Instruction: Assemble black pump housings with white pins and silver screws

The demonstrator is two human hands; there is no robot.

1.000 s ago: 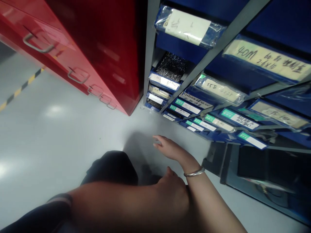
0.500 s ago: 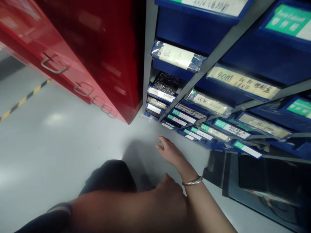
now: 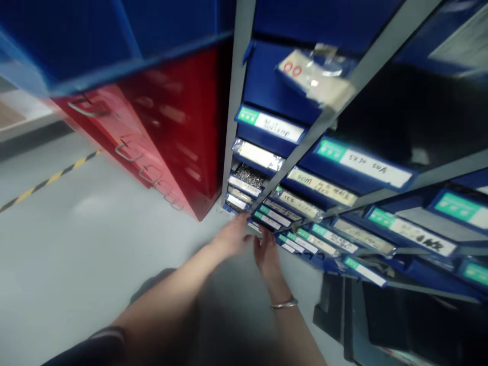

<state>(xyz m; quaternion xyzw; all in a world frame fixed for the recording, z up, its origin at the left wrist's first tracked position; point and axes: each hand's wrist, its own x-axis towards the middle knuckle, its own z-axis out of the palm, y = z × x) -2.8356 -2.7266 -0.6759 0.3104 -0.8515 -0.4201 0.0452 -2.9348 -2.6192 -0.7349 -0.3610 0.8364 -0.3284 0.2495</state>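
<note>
Both my hands reach down to the lowest blue bins of the rack. My left hand (image 3: 232, 236) is smeared by motion, its fingertips beside a low bin with a white label (image 3: 254, 226); whether they touch it I cannot tell. Just to the right is my right hand (image 3: 267, 254), a silver bangle (image 3: 284, 304) round its wrist. Its fingers are bent, with the thumb apart from them, and the tips overlap the front of the low bins. I see nothing held in it. Above the hands, a bin of small dark metal pieces (image 3: 248, 176) stands in the left column.
A red cabinet (image 3: 171, 127) with wire handles stands left of the rack. Blue bins (image 3: 125, 40) jut out at the upper left. Grey rack uprights (image 3: 230, 137) divide the labelled bins. Dark equipment (image 3: 404, 320) sits at lower right; yellow-black tape (image 3: 53, 178) crosses the grey floor.
My left hand has moved forward to the low bins, no longer crossing the right forearm. My right hand has come up to the bin fronts. The view has shifted, showing more upper bins.
</note>
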